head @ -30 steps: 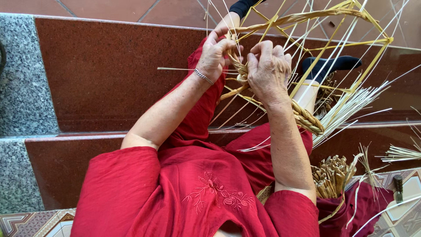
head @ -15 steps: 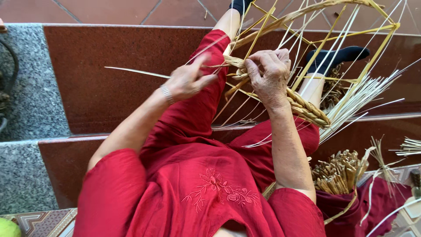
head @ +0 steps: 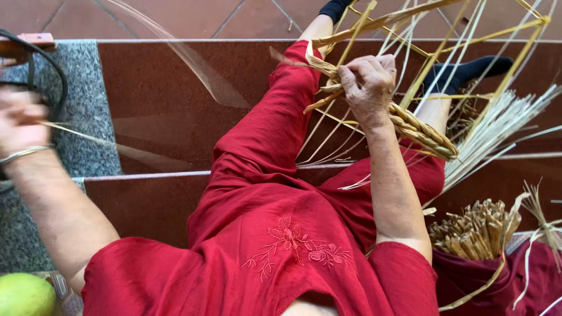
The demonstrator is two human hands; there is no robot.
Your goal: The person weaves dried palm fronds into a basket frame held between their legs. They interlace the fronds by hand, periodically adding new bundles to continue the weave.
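Note:
I sit on red stone steps in red clothes. My right hand [head: 367, 85] is closed on the braided straw rim [head: 418, 130] of a half-woven basket frame [head: 468, 41] that rests over my legs. My left hand [head: 20, 120], blurred and wearing a bangle, is far out to the left and grips a long straw strand [head: 175, 50] that arcs through the air back toward the weave. Loose pale straw ends [head: 497, 126] fan out to the right of the braid.
A bundle of cut straw stalks [head: 474, 231] lies on dark red cloth at my right. A green fruit [head: 23, 294] sits at the lower left. A dark looped cord [head: 44, 55] lies on the grey granite ledge [head: 88, 82]. My black-socked feet [head: 468, 71] rest on the upper step.
My left hand has swung from the weave far out to the left, pulling a long strand with it. My right hand has stayed clamped on the braid.

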